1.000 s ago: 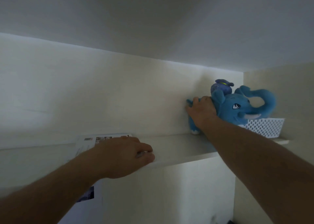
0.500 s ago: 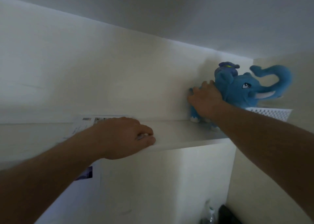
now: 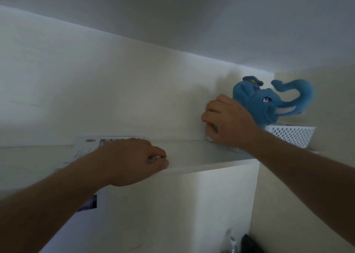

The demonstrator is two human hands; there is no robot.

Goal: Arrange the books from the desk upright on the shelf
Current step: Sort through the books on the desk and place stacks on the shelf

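Shifted rightward, right hand (image 3: 228,122) grips the plush elephant (image 3: 269,102); left hand (image 3: 134,160) curls over shelf (image 3: 201,168) edge.

The middle stretch of the shelf (image 3: 192,154), from its front edge back to the wall, is left bare, and open height is seen above it up to the ceiling. Its left part is taken up by a flat-lying printed booklet (image 3: 90,145) under the left hand (image 3: 134,160). The right end is blocked by a blue plush elephant (image 3: 269,104), gripped by the right hand (image 3: 228,122), and a white perforated basket (image 3: 292,135) in the corner.
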